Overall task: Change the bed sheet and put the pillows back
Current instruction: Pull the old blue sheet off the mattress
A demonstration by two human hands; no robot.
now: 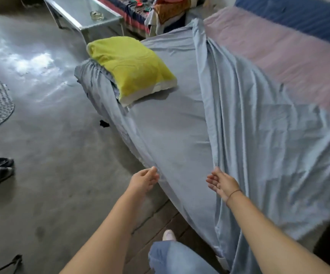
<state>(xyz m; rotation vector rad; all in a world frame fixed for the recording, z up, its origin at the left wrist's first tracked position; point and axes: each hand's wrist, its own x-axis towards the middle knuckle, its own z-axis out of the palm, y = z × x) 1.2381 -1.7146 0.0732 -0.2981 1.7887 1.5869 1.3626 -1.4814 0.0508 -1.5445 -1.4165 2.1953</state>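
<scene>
Midway, by my reading, through the sheet change: on my remote feed both bare hands hover at the near edge of a pale blue bed sheet [170,135], thin smooth cloth drawn flat over the near strip of the bed. My left hand [145,179] sits at 7 o'clock, fingertips loosely curled against the hem where it drops over the bed's side; I cannot tell whether they pinch it. My right hand [222,183] is at 5 o'clock, fingers relaxed and apart, thumb touching the foot of a raised fold [203,95]. That fold runs long and straight from the right hand toward 12 o'clock. The slack cloth [269,145], creased and rumpled, lies heaped from it toward 3 o'clock, so the right hand is the nearer one to draw it across. Pink mattress [278,48] lies uncovered at 1 o'clock. A plump yellow pillow [128,66], white-edged, rests on the sheet's far corner at 11 o'clock, well apart from both hands. Glossy grey floor [51,135] fills 9 o'clock.
</scene>
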